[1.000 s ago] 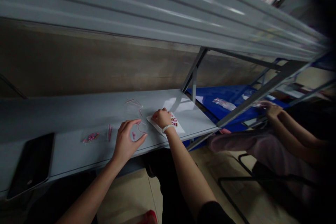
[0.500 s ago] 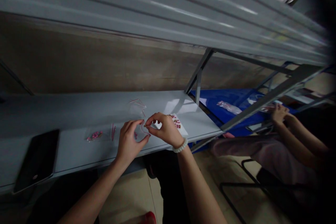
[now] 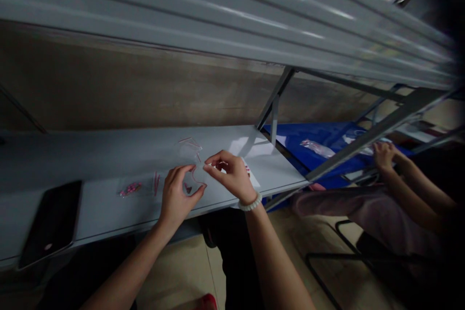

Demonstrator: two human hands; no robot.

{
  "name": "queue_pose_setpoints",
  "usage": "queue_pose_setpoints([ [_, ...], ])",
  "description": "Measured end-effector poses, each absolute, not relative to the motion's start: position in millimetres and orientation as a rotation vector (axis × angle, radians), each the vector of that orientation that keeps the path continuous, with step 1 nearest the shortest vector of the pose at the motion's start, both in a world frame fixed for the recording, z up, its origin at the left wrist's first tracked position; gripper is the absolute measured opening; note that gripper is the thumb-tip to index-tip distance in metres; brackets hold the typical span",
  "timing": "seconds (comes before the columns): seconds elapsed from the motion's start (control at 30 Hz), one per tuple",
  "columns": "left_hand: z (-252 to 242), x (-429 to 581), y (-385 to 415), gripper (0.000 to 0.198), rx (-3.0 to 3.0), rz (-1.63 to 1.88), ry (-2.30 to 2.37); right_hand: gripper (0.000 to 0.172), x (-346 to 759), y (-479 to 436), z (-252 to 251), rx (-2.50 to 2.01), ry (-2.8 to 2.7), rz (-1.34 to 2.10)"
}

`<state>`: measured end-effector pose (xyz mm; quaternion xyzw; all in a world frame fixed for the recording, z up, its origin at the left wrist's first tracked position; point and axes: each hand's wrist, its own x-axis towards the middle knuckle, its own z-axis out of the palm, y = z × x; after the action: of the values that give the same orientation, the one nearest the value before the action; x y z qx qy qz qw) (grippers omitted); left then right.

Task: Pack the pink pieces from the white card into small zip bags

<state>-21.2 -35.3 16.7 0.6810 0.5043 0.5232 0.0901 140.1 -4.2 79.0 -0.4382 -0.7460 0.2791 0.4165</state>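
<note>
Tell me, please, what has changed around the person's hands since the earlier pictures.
The right hand has lifted off the white card, reached left to the thin pink cord, then drawn back slightly right, its fingers pinched; whether it holds anything cannot be told. The left hand stayed by the cord. The black phone and the bag of pink beads stayed put.

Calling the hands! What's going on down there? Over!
Left hand holding pink cord. Right hand right beside it. White card partly behind right hand.
</note>
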Motion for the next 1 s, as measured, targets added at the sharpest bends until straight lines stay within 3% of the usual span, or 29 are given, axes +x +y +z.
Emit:
queue_pose_setpoints([
  [0.13, 18.7, -23.6, -35.7, 0.041, 2.030, 1.647, 1.598, 0.028, 137.5, -4.1, 70.7, -1.190, -1.870, 0.920],
  [0.47, 16.1, -31.7, -31.3, 0.059, 1.897, 1.652, 1.574, 0.013, 135.6, 3.4, 55.3, -1.124, -1.879, 1.041],
  [0.67, 20.7, -45.6, -24.9, 0.024, 1.397, 1.426, 1.226, 0.018, 148.0, 8.8, 55.5, -1.057, -1.873, 1.133],
  [1.0, 26.6, -48.6, -30.3, 0.015, 1.247, 1.503, 1.172, 0.027, 148.2, 9.1, 54.2, -0.954, -1.670, 1.397],
])
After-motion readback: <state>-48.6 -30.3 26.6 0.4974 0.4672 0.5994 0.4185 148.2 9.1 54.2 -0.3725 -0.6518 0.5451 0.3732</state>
